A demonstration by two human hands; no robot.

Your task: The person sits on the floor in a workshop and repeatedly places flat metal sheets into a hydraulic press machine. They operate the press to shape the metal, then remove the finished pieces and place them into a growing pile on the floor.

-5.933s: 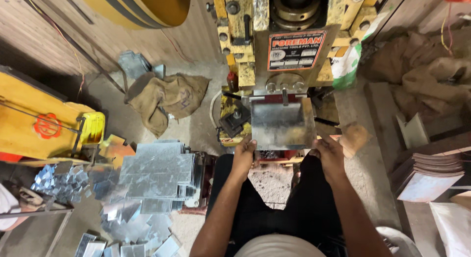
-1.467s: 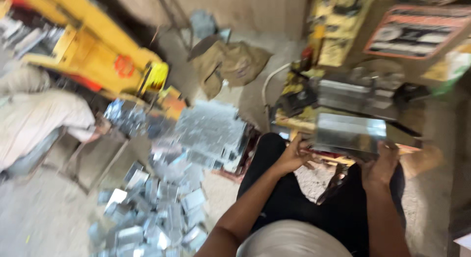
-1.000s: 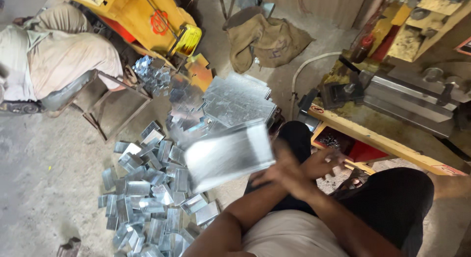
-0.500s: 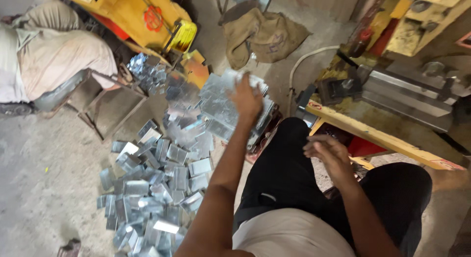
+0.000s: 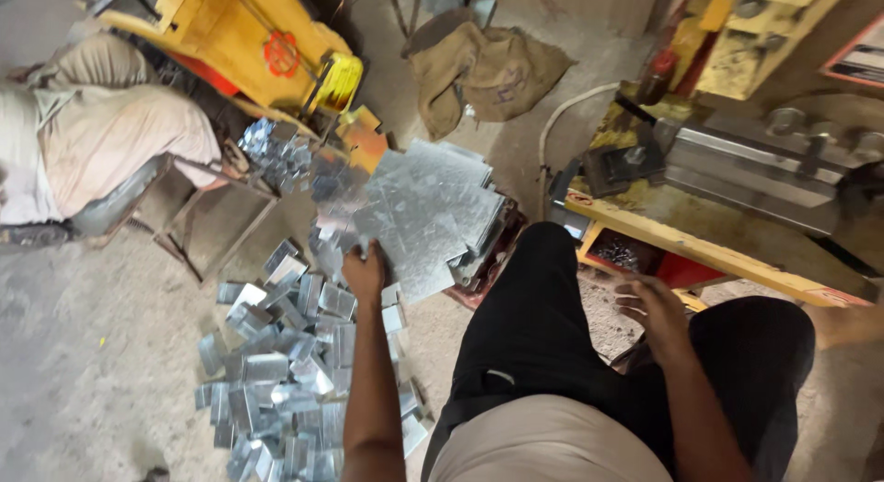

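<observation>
Half a second back the left hand [image 5: 365,270] was stretched further out over the stack of flat metal sheets [image 5: 433,210]; now it has drawn back to the stack's near edge, fingers curled down onto the nearest sheet — whether it actually grips one I cannot tell.

Head view: the right hand [image 5: 652,307] hovers open and empty above the knee, fingers spread, just short of the yellow bench [image 5: 709,252] of the press machine [image 5: 773,160]. Nothing lies on that bench ahead of the right hand. Below and left of the left hand a heap of bent metal pieces [image 5: 285,371] covers the floor, so a good many look already formed. The flat stack is thick yet — much seems left. Beyond the stack lie a burlap sack [image 5: 488,72] and a yellow machine [image 5: 239,40].
</observation>
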